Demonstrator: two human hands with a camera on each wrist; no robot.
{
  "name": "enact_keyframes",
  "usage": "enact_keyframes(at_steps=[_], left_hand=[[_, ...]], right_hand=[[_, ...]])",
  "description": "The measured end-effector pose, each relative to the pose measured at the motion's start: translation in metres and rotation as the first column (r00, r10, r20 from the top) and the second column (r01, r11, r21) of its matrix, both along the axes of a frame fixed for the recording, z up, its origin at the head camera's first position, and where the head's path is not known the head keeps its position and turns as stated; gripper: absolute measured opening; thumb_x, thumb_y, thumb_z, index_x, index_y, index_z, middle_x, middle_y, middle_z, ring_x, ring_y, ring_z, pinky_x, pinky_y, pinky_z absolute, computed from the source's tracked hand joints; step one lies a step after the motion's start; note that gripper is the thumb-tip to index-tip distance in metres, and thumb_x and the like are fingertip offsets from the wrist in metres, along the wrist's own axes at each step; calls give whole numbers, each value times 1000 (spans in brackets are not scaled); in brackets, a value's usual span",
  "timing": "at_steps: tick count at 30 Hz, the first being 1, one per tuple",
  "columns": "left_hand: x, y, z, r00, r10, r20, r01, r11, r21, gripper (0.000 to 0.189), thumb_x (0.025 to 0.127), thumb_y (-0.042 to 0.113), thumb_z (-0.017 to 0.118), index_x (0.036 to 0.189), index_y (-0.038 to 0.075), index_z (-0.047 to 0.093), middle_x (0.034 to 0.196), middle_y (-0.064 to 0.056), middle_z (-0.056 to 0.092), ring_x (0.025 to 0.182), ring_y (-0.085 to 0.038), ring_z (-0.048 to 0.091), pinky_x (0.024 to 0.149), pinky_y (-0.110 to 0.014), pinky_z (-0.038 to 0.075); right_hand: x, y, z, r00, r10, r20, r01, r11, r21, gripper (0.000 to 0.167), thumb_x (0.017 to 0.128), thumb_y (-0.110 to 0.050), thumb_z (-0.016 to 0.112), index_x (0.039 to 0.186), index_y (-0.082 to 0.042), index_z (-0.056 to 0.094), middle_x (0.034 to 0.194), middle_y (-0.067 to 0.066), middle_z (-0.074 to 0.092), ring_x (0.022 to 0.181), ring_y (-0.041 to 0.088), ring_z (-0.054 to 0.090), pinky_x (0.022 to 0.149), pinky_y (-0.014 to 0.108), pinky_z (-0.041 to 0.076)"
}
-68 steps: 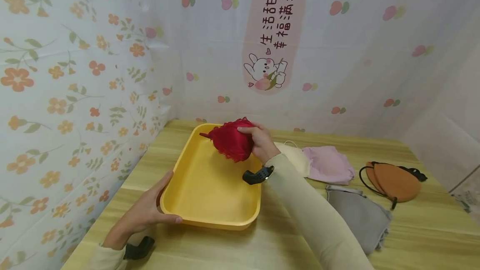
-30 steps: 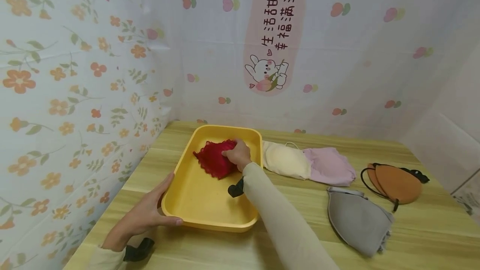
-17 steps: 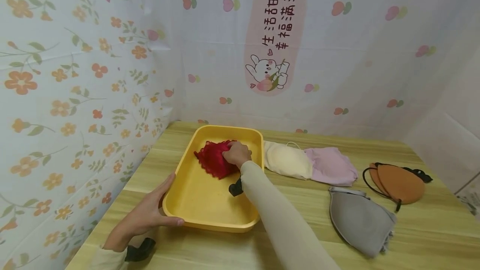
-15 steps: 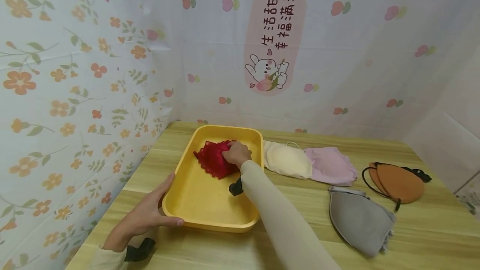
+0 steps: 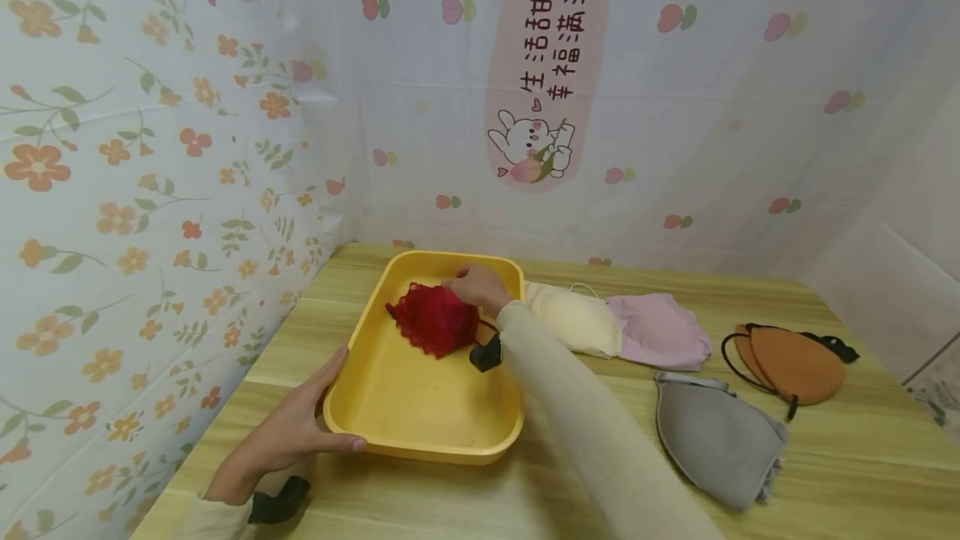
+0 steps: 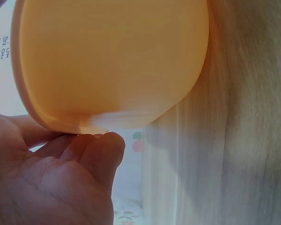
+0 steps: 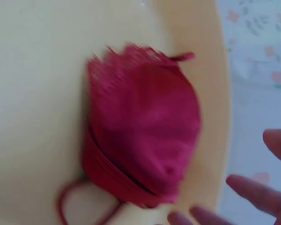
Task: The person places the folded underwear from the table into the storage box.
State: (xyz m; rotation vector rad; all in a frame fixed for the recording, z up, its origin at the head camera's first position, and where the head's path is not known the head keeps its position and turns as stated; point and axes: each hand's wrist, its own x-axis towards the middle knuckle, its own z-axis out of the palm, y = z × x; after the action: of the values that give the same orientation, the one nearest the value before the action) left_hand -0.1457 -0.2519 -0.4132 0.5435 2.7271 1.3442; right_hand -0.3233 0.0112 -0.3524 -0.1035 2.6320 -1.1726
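Observation:
A red lace-edged bra, folded cup over cup, lies in the far part of a yellow plastic tray. In the right wrist view the bra shows its scalloped lace and a thin strap loop. My right hand hovers just beyond the bra, over the tray's far right part; its fingers are spread and apart from the fabric. With thumb and fingers around the near left corner, my left hand grips the tray. From the left wrist, curled fingers meet the tray's rim.
Right of the tray lie a cream bra and a mauve bra, side by side. Nearer is a folded grey bra, and farther right an orange bra with black straps. A printed curtain hangs behind the wooden table.
My right hand lowered the red bra into the tray, pressed on it, then let go and lifted slightly away to the back right. My left hand has kept its grip on the tray.

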Motion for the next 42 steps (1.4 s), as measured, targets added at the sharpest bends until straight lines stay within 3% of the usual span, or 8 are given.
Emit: enact_keyframes(at_steps=[5, 11, 15, 21, 27, 32, 37, 42], left_hand=[[1, 0, 1, 1000, -11, 10, 11, 1000, 15, 122, 74, 29, 89, 161, 1, 8, 167, -26, 13, 150, -50, 20, 101, -1, 25], [2, -1, 2, 1000, -1, 15, 1, 1000, -6, 121, 74, 30, 89, 161, 1, 9, 167, -25, 13, 151, -49, 20, 102, -1, 24], [2, -1, 3, 1000, -6, 7, 6, 1000, -1, 121, 74, 30, 89, 161, 2, 9, 167, -25, 14, 150, -50, 21, 102, -1, 24], [2, 0, 4, 1000, -5, -5, 5, 1000, -14, 122, 74, 30, 89, 161, 2, 10, 167, -25, 15, 150, -50, 23, 103, -2, 22], [2, 1, 2, 1000, 8, 2, -8, 1000, -20, 121, 74, 31, 89, 161, 1, 10, 167, -24, 15, 151, -49, 22, 103, -2, 21], [1, 1, -1, 1000, 20, 4, -20, 1000, -16, 121, 73, 30, 89, 161, 2, 10, 167, -24, 15, 151, -48, 21, 101, 2, 18], [0, 1, -2, 1000, 20, -1, -20, 1000, -22, 121, 73, 30, 89, 161, 2, 10, 167, -24, 16, 151, -48, 21, 101, 2, 17], [0, 0, -2, 1000, 18, -1, -18, 1000, -15, 122, 73, 30, 89, 161, 1, 10, 167, -24, 16, 151, -48, 22, 101, 1, 19]], right_hand=[[-1, 19, 24, 994, 106, 43, -103, 993, -66, 44, 98, -37, 62, 133, -11, 63, 133, 13, 62, 128, 37, 55, 106, 64, 45], [-5, 48, 39, 970, 241, -39, -244, 963, -112, 37, 102, -34, 58, 132, -13, 63, 125, 12, 70, 115, 30, 64, 96, 50, 55], [-11, 68, 40, 956, 262, -128, -282, 943, -177, 32, 102, -28, 58, 129, -11, 64, 117, 14, 70, 100, 23, 69, 90, 43, 59], [-18, 103, 31, 958, 151, -244, -211, 948, -240, 28, 103, -24, 57, 124, -8, 65, 110, 18, 68, 92, 27, 71, 81, 36, 61], [-19, 134, 21, 958, 58, -280, -123, 968, -221, 27, 103, -22, 56, 123, -5, 65, 113, 24, 67, 92, 31, 71, 83, 40, 61], [-22, 154, 10, 959, 36, -282, -95, 976, -197, 26, 101, -18, 58, 121, -3, 65, 111, 23, 67, 83, 19, 70, 84, 46, 60], [-23, 171, -6, 960, 34, -276, -75, 988, -137, 28, 101, -16, 60, 122, 0, 64, 115, 27, 68, 98, 37, 68, 83, 42, 60], [-26, 185, -24, 980, 48, -195, -70, 992, -109, 32, 101, -14, 58, 126, 5, 61, 122, 30, 67, 106, 41, 67, 87, 44, 60]])
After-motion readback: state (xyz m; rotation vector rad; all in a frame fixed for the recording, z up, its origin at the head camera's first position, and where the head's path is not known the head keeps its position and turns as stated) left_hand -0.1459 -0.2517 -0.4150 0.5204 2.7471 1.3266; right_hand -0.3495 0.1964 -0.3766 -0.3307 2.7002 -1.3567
